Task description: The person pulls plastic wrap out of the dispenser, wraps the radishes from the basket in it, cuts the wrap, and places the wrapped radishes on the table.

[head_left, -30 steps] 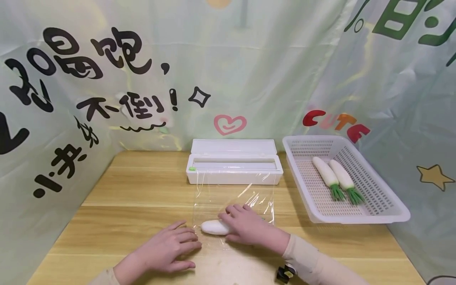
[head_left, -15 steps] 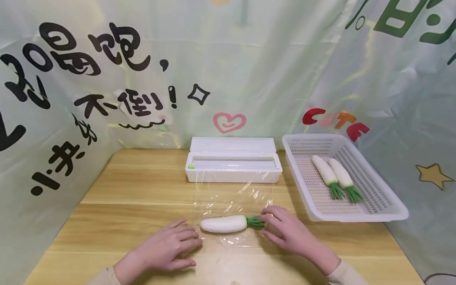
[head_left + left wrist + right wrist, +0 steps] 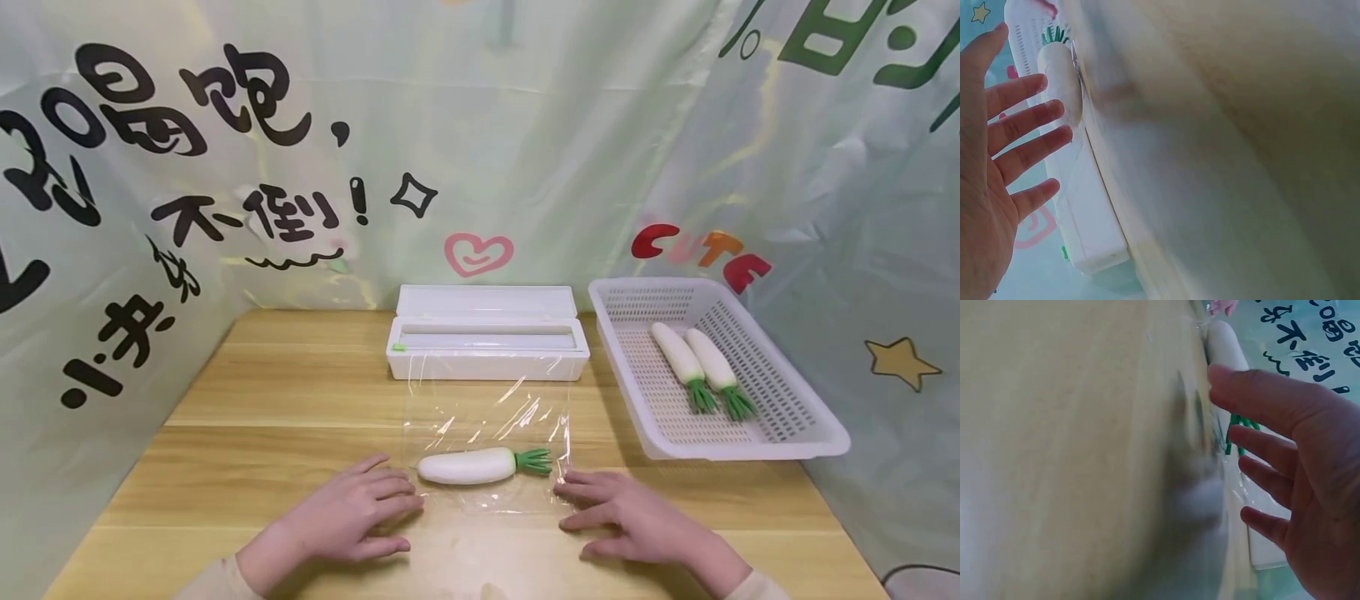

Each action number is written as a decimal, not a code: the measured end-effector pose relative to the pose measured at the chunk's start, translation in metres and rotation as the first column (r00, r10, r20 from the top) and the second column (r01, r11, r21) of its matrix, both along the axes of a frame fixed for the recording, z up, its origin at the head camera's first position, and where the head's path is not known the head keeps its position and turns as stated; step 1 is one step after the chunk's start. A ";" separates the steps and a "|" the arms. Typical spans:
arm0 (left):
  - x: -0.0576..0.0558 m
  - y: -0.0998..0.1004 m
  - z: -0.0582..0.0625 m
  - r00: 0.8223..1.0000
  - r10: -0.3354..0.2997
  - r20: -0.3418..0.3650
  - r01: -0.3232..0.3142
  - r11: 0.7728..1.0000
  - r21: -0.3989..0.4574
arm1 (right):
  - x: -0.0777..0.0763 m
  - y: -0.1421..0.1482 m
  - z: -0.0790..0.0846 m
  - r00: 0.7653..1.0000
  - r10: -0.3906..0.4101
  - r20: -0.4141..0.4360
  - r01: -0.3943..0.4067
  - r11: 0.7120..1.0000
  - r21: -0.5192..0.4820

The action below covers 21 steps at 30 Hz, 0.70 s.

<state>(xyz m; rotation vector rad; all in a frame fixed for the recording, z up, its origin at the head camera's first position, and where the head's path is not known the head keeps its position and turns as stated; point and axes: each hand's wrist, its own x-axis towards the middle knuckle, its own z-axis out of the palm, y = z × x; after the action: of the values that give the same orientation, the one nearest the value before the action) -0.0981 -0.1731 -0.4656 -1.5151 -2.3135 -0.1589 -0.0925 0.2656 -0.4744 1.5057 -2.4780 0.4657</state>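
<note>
A white radish (image 3: 467,467) with green leaf stubs lies crosswise on a sheet of clear plastic wrap (image 3: 450,408), its leaves pointing right. The wrap runs toward me from a white dispenser box (image 3: 487,367) whose lid is up. At the sheet's left edge, beside the radish's tip, is my left hand (image 3: 348,512), fingers spread and holding nothing. My right hand (image 3: 637,517) is at the right edge, just past the leaves, its fingers extended and fingertips right at the film. The left wrist view shows the left fingers (image 3: 1029,125) apart; the right wrist view shows straight right fingers (image 3: 1266,447).
A white perforated plastic basket (image 3: 720,450) stands at the right of the wooden table (image 3: 285,400). Two more radishes (image 3: 677,354) lie in it side by side. Behind the table hangs a printed cloth backdrop (image 3: 525,150).
My right hand has let go of the radish, moved right past the leaves, then come down toward me to the wrap's right edge. The left hand has hardly moved.
</note>
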 end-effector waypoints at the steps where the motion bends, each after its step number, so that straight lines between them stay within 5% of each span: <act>1: 0.000 0.000 0.000 1.000 -0.001 -0.002 0.001 1.000 0.003 | 0.001 0.001 -0.001 1.000 -0.009 0.009 0.009 1.000 0.009; 9: 0.001 -0.002 -0.002 1.000 0.002 0.010 -0.003 0.999 0.036 | 0.004 0.001 -0.003 0.994 -0.091 0.058 0.088 0.995 0.055; 16: -0.002 -0.002 -0.003 0.989 0.017 0.147 -0.042 0.985 0.165 | 0.001 0.000 -0.003 0.971 -0.112 0.212 0.127 0.990 -0.061; 19: -0.005 0.000 -0.004 0.966 0.027 0.257 -0.091 0.966 0.240 | -0.003 -0.001 -0.004 0.935 -0.087 0.343 0.153 0.973 -0.172; 21: -0.007 0.002 -0.005 0.931 0.044 0.362 -0.149 0.952 0.267 | -0.006 -0.003 -0.005 0.906 -0.067 0.417 0.183 0.952 -0.245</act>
<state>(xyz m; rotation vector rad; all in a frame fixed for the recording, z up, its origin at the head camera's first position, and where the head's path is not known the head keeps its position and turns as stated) -0.1049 -0.1708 -0.4706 -1.3029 -2.4895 -0.7679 -0.0988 0.2628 -0.4792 1.2243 -2.6352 1.1541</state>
